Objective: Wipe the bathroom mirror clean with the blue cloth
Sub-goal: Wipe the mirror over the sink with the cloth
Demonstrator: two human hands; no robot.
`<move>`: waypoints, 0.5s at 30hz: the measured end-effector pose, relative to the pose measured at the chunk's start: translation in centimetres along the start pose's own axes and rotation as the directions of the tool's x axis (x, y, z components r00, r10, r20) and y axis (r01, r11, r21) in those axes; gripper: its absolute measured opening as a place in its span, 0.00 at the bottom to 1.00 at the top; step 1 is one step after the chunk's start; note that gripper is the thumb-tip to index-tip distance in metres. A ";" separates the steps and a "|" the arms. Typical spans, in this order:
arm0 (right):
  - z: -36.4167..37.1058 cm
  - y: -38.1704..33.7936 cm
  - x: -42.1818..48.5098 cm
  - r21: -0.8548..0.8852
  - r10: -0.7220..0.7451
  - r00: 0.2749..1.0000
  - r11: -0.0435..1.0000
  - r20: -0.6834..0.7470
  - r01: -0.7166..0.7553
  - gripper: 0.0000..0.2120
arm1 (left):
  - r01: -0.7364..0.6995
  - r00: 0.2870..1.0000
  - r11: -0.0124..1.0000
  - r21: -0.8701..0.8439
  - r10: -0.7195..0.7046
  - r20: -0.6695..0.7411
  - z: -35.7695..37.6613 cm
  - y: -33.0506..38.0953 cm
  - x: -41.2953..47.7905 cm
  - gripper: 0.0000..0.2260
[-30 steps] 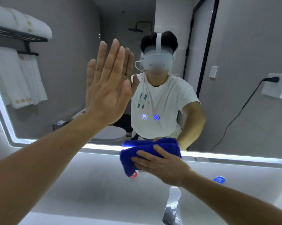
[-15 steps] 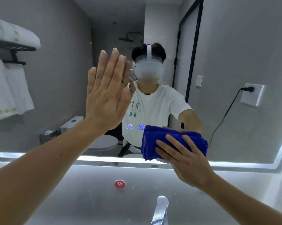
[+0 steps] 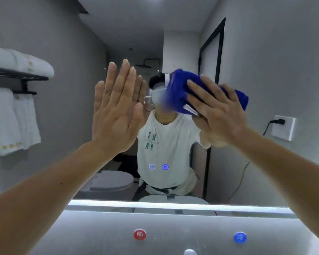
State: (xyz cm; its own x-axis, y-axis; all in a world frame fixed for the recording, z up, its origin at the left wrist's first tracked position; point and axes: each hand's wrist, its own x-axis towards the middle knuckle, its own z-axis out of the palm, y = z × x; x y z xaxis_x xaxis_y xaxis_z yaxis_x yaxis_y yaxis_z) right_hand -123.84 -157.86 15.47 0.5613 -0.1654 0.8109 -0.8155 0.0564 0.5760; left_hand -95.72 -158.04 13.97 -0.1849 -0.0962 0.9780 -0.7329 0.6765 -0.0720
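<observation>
The bathroom mirror (image 3: pixel 66 126) fills most of the view, lit along its bottom and side edges. My right hand (image 3: pixel 217 111) presses a folded blue cloth (image 3: pixel 179 91) flat against the glass, right of centre and high up. My left hand (image 3: pixel 116 109) lies flat on the mirror just left of the cloth, fingers straight and together, holding nothing. A person in a white T-shirt shows in the reflection behind both hands.
Two lit touch buttons (image 3: pixel 158 166) glow on the lower glass. Below the mirror are a red hot-water marker (image 3: pixel 139 234), a blue cold-water marker (image 3: pixel 240 237) and the tap's top (image 3: pixel 190 252). The reflection shows towels (image 3: pixel 13 118) on a rack, a toilet and a wall socket (image 3: pixel 283 127).
My right hand has carried the blue cloth up the glass from the bottom edge to head height and slightly right. My left hand has stayed flat on the mirror.
</observation>
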 end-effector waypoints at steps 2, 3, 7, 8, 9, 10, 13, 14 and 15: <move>0.1 -0.5 1.5 0.000 0.078 0.997 0.997 -0.018 -0.078 0.26 | 0.005 1.000 1.000 -0.002 -0.005 -0.023 -0.3 -0.2 0.8 0.29; 0.2 -1.1 1.1 0.009 0.119 0.993 0.993 -0.028 -0.119 0.26 | 0.009 1.000 1.000 0.001 -0.009 -0.029 -0.4 -0.3 1.0 0.29; 0.4 -4.7 -3.4 0.026 0.087 0.996 0.996 0.028 -0.087 0.31 | 0.006 1.000 1.000 0.018 -0.006 -0.026 -0.3 -0.5 1.0 0.29; 0.3 -5.2 -4.5 0.023 0.029 0.998 0.999 0.062 -0.031 0.32 | -0.006 1.000 1.000 0.022 0.006 -0.020 -0.2 -0.6 0.9 0.29; 0.2 -5.3 -5.3 0.023 -0.027 0.995 0.999 0.095 0.025 0.32 | -0.020 1.000 0.999 0.027 0.020 -0.015 -0.1 -0.6 0.8 0.29; 0.0 -5.1 -5.8 0.024 -0.084 0.989 0.996 0.124 0.082 0.31 | -0.036 0.999 0.999 0.031 0.036 -0.014 -0.1 -0.7 0.9 0.28; -0.8 -2.9 -4.7 0.034 -0.273 0.946 0.962 0.177 0.271 0.32 | -0.090 0.994 0.995 0.042 0.092 -0.051 -0.1 -1.1 1.5 0.28; -0.9 -2.1 -3.2 0.031 -0.318 0.931 0.948 0.181 0.318 0.32 | -0.112 0.991 0.992 0.051 0.115 -0.065 0.0 -1.3 1.9 0.27; -0.9 -1.2 -1.3 0.013 -0.332 0.927 0.942 0.176 0.335 0.31 | -0.133 0.988 0.989 0.062 0.138 -0.075 0.1 -1.4 2.5 0.27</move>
State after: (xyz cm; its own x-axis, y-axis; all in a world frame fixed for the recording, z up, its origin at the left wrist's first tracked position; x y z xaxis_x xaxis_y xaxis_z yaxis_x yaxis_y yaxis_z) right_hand -123.48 -156.85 13.87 0.7659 -0.3455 0.5423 -0.5824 -0.0154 0.8128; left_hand -95.18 -159.31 16.46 -0.2342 0.0529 0.9708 -0.7410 0.6367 -0.2134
